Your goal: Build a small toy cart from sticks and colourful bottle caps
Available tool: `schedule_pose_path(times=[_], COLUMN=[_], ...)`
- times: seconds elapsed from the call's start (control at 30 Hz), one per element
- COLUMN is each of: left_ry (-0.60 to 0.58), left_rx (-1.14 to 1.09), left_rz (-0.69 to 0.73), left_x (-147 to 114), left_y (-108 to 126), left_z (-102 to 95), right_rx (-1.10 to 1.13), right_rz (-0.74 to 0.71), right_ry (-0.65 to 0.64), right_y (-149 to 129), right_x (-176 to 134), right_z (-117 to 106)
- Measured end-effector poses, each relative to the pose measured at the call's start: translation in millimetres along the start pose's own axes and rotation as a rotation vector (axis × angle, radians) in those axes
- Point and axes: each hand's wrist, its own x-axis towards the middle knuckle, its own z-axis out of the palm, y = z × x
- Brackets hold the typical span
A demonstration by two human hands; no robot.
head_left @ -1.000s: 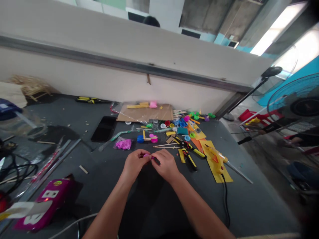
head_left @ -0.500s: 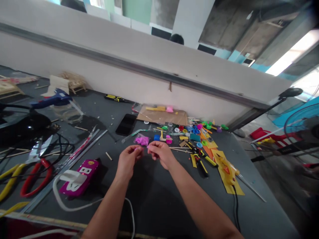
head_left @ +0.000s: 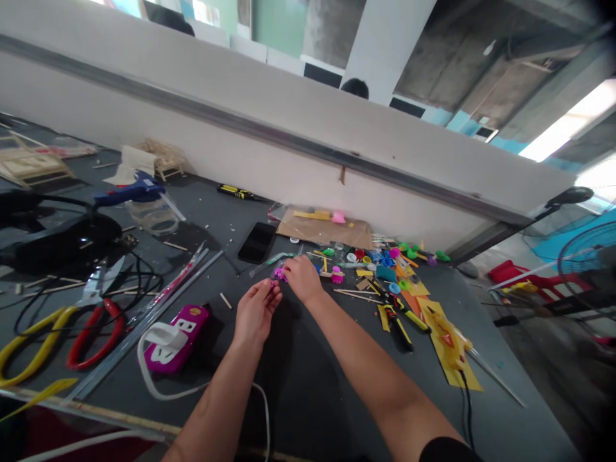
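My left hand (head_left: 257, 309) is closed in a pinch on a small purple-pink piece (head_left: 272, 284), soft-looking like modelling clay and mostly covered by the fingers. My right hand (head_left: 302, 277) reaches over a bright pink lump (head_left: 279, 274) in clear plastic film, touching or nearly touching it. Its fingertips point down and are largely hidden, so their grip does not show. Just right of that hand lies a small pink shaped piece (head_left: 337, 275) on a little stick.
Coloured caps (head_left: 370, 256), pliers (head_left: 398, 327) and a yellow glue gun (head_left: 450, 346) lie to the right. Behind are a phone (head_left: 256, 242) and cardboard (head_left: 312, 232). At left are a purple power strip (head_left: 179, 340) with white cord, large scissors (head_left: 99, 321) and a blue glue gun (head_left: 132, 188).
My right hand has left its place beside the left fingertips and moved forward and left over the pink lump. My left hand keeps its pinch. The view has shifted slightly.
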Motion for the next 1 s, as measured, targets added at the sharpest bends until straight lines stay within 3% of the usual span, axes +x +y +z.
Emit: schedule_pose_path(times=[0.17,0.3,0.43,0.57,0.67,0.77,0.87,1.0], left_ry=[-0.019,-0.048,-0.105,-0.217,-0.292,-0.335,-0.353,-0.36], left_rx=[0.023,0.055,0.172,0.337,0.407,0.426,0.44,0.458], left_rz=[0.001,0.009,-0.001,-0.021,-0.057,-0.134,-0.211,-0.248], left_x=[0.8,-1.1,-9.3,-25.2,-35.0,-38.3,-35.6,-27.9], left_y=[-1.2,-2.9,-10.4,-24.2,-34.4,-44.6,-55.1,-65.9], left_z=[1.4,1.3,5.6,21.1,35.7,47.1,54.1,60.0], right_rx=[0.006,0.067,0.547,1.143,1.363,1.46,1.527,1.256], right_rz=[0.013,0.044,0.188,0.462,0.562,0.628,0.647,0.476], right_ry=[-0.045,-0.019,0.17,0.138,0.189,0.284,0.291,0.359], right_y=[-2.1,-3.6,-1.3,6.1,16.4,28.4,39.3,50.5], right_x=[-1.4,-21.9,-60.4,-92.5,-105.1,-114.2,-122.9,-130.3], right_z=[6.4,-6.1,-28.7,-39.8,-39.4,-36.6,-34.9,-37.4])
